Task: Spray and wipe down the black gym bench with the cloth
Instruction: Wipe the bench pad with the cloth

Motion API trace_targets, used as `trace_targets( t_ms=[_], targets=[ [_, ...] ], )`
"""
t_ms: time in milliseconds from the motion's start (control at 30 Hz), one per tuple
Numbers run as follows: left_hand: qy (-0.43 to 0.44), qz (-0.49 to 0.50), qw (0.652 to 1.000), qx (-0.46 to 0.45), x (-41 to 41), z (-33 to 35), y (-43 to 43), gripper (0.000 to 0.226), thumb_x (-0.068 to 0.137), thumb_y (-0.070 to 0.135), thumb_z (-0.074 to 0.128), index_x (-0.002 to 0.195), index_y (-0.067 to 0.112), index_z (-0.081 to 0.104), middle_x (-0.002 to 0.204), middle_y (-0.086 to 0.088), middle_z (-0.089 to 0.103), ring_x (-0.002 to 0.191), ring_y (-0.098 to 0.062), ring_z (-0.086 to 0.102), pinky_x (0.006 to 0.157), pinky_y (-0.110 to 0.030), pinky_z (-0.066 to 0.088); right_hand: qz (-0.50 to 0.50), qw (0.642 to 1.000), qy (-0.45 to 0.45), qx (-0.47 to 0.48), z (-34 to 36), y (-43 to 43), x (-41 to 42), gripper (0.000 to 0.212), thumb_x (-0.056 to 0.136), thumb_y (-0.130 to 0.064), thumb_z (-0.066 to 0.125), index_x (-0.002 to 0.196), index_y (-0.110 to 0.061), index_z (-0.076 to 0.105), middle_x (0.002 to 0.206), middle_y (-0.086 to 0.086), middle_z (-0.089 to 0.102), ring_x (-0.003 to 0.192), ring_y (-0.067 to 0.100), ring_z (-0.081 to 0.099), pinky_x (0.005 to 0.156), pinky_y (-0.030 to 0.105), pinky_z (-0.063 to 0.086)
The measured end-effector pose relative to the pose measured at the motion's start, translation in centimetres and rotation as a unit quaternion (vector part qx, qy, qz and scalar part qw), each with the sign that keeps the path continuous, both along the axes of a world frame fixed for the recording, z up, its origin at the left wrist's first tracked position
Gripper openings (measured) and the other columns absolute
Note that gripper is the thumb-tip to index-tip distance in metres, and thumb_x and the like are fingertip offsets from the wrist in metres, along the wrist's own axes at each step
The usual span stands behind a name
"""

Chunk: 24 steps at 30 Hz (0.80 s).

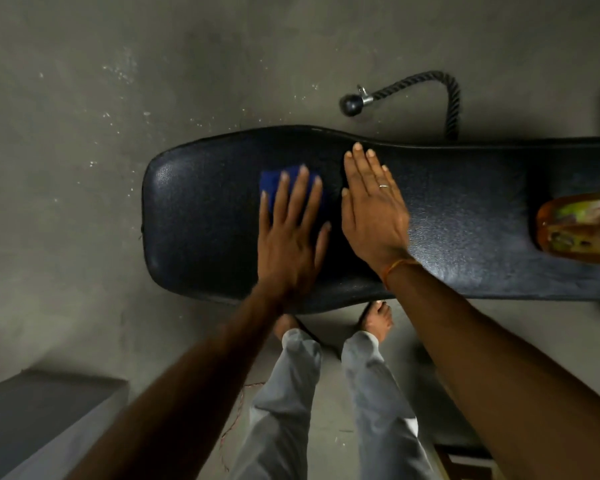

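Observation:
The black padded gym bench (201, 216) lies across the view from left of centre to the right edge. A folded blue cloth (272, 183) rests on its wide left part, and my left hand (291, 230) presses flat on it with fingers spread. My right hand (373, 206) lies flat on the bare pad just right of the cloth, fingers together, a ring on one finger. An amber spray bottle (578, 226) lies on its side on the bench at the right edge.
A black rope attachment with a ball end (352, 103) lies on the grey concrete floor beyond the bench. A grey block (45, 414) sits at the lower left. My bare feet (378, 320) stand against the bench's near edge.

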State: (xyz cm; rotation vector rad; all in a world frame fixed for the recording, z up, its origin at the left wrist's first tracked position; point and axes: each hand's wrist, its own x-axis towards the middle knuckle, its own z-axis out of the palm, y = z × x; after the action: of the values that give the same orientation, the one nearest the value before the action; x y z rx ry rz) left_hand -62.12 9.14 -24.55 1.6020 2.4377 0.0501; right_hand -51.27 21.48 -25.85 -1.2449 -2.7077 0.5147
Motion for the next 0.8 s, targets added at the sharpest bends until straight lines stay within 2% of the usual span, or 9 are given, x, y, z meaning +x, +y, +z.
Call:
trace_targets(
  t_ms=[133, 200, 367, 433, 500, 633, 733, 800],
  targets=[
    [-0.013, -0.054, 0.998, -0.011, 1.6, -0.1, -2.3, 0.070, 0.105, 0.052, 0.034, 0.165, 0.022, 0.017, 0.174, -0.006, 0.006, 0.161, -0.029, 0.004, 0.128, -0.056, 0.011, 0.060, 0.998, 0.011, 0.030, -0.4, 1.1, 4.6, 0.054, 0.107, -0.021, 0.038, 0.161, -0.015, 0.037, 0.169, 0.002, 0.033, 0.158, 0.019, 0.029, 0.130, 0.040, 0.023],
    [-0.003, -0.062, 0.998, -0.006, -0.5, -0.1, 1.0, 0.068, 0.106, 0.052, 0.032, 0.165, 0.023, 0.015, 0.174, -0.005, 0.006, 0.161, -0.027, 0.002, 0.129, -0.055, 0.010, 0.024, 0.999, 0.028, 0.035, -0.8, 0.9, 5.9, 0.053, 0.107, -0.021, 0.040, 0.159, -0.013, 0.039, 0.169, 0.003, 0.034, 0.158, 0.021, 0.029, 0.130, 0.041, 0.021],
    [0.028, 0.060, 0.998, 0.000, -2.5, -0.9, 10.1, 0.067, 0.106, 0.051, 0.023, 0.165, 0.019, 0.019, 0.173, -0.007, 0.015, 0.161, -0.028, 0.009, 0.129, -0.056, 0.009, -0.107, 0.990, 0.073, 0.050, -1.5, 1.0, 6.0, 0.053, 0.104, -0.016, 0.039, 0.156, -0.010, 0.044, 0.166, 0.005, 0.038, 0.156, 0.023, 0.033, 0.130, 0.041, 0.021],
    [0.024, 0.056, 0.998, 0.004, -1.0, -0.8, 9.1, 0.068, 0.106, 0.051, 0.023, 0.165, 0.018, 0.016, 0.174, -0.007, 0.010, 0.161, -0.028, 0.006, 0.129, -0.055, 0.008, -0.137, 0.986, 0.079, 0.042, -1.5, 1.3, 6.1, 0.053, 0.103, -0.015, 0.038, 0.156, -0.009, 0.044, 0.166, 0.007, 0.039, 0.156, 0.024, 0.033, 0.129, 0.044, 0.024],
    [0.007, 0.001, 1.000, 0.005, 2.1, -0.2, 5.8, 0.069, 0.106, 0.051, 0.026, 0.166, 0.019, 0.012, 0.174, -0.006, 0.004, 0.161, -0.028, 0.001, 0.130, -0.054, 0.007, -0.149, 0.986, 0.070, 0.022, -1.4, 1.5, 6.2, 0.055, 0.101, -0.016, 0.036, 0.156, -0.008, 0.044, 0.166, 0.007, 0.039, 0.156, 0.025, 0.033, 0.128, 0.046, 0.027],
    [-0.013, -0.082, 0.996, -0.020, 6.0, -0.1, 1.0, 0.071, 0.106, 0.053, 0.031, 0.166, 0.021, 0.012, 0.174, -0.005, 0.002, 0.161, -0.028, 0.000, 0.128, -0.056, 0.012, -0.099, 0.994, 0.039, -0.001, -0.9, 2.3, 7.3, 0.061, 0.098, -0.019, 0.034, 0.158, -0.012, 0.042, 0.168, 0.004, 0.036, 0.156, 0.022, 0.032, 0.127, 0.040, 0.028],
    [-0.006, -0.097, 0.995, -0.002, 3.6, -0.6, 5.0, 0.069, 0.106, 0.053, 0.030, 0.165, 0.022, 0.016, 0.174, -0.005, 0.008, 0.161, -0.028, 0.004, 0.128, -0.055, 0.012, -0.026, 0.999, 0.014, 0.025, -1.6, 3.4, 9.3, 0.058, 0.103, -0.020, 0.036, 0.160, -0.016, 0.038, 0.169, 0.001, 0.033, 0.157, 0.019, 0.030, 0.126, 0.037, 0.030],
    [0.010, -0.055, 0.998, 0.006, 2.2, -1.1, 9.1, 0.068, 0.105, 0.053, 0.026, 0.165, 0.021, 0.018, 0.174, -0.005, 0.012, 0.161, -0.028, 0.007, 0.129, -0.054, 0.009, -0.021, 0.999, 0.020, 0.041, -2.0, 3.4, 9.6, 0.056, 0.103, -0.018, 0.039, 0.160, -0.016, 0.039, 0.168, 0.001, 0.035, 0.157, 0.019, 0.031, 0.126, 0.039, 0.031]
  ],
)
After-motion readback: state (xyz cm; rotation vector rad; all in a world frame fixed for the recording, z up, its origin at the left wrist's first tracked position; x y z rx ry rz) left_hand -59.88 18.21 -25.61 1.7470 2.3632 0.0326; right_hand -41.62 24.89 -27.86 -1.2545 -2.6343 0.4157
